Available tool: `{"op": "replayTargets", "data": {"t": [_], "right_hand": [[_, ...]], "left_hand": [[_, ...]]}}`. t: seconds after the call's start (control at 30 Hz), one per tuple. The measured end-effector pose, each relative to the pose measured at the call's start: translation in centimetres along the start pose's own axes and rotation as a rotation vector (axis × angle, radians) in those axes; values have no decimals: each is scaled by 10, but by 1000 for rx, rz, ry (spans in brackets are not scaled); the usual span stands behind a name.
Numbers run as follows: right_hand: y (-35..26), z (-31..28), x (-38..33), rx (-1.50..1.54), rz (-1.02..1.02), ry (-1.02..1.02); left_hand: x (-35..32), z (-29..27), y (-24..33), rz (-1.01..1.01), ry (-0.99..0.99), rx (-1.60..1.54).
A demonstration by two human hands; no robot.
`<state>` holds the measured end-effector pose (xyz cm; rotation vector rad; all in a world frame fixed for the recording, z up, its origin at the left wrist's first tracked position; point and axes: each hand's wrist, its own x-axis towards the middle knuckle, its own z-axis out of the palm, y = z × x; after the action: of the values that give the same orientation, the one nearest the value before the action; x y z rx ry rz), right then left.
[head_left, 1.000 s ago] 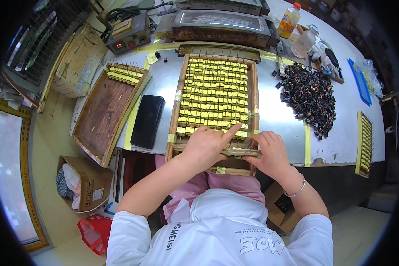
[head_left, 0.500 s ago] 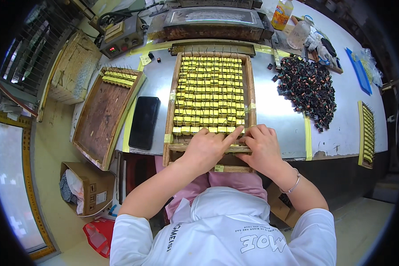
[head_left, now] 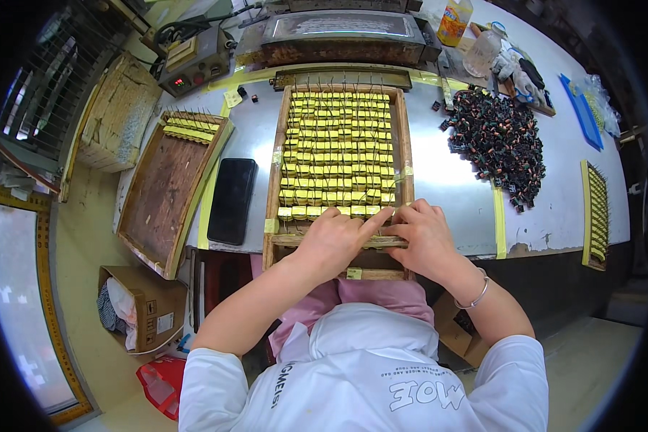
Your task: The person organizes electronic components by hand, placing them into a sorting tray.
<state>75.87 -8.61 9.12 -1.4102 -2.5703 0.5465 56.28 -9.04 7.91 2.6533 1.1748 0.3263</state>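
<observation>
A wooden tray (head_left: 409, 155) lies in front of me, filled with rows of small yellow-wrapped coils (head_left: 338, 155) with thin dark wire leads standing up. Over the nearest row, at the tray's near end, my left hand (head_left: 335, 241) rests with its index finger stretched to the right and the other fingers curled under. Close against that fingertip, my right hand (head_left: 423, 234) bends its fingers down at the tray's near right corner. Both hands seem closed on something small, hidden by the fingers. A wooden crossbar (head_left: 288, 240) runs beneath my hands.
Left of the tray lie a black phone (head_left: 232, 200) and a second wooden tray (head_left: 162, 191) with few coils. A heap of small dark parts (head_left: 497, 140) sits to the right. Beyond stand a metal machine (head_left: 342, 39), a control box (head_left: 194, 65) and bottles (head_left: 484, 54).
My right fingers have shifted slightly left, closer to my left index fingertip. The rest of the scene shifts only slightly in the view.
</observation>
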Motion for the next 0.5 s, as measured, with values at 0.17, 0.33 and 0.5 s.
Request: {"op": "replayTargets", "data": {"t": [0.17,0.33,0.5], "right_hand": [[-3,-5,3,18,-18,-46],[3,-10,-1,216,-52,7],[-15,-4,4,197,-67,1]], "left_hand": [[0,-20,-1,-40,-124,-92],[-23,-59,-22,-206,0,-272],[-70,-53,-47,-357,154,-331]]}}
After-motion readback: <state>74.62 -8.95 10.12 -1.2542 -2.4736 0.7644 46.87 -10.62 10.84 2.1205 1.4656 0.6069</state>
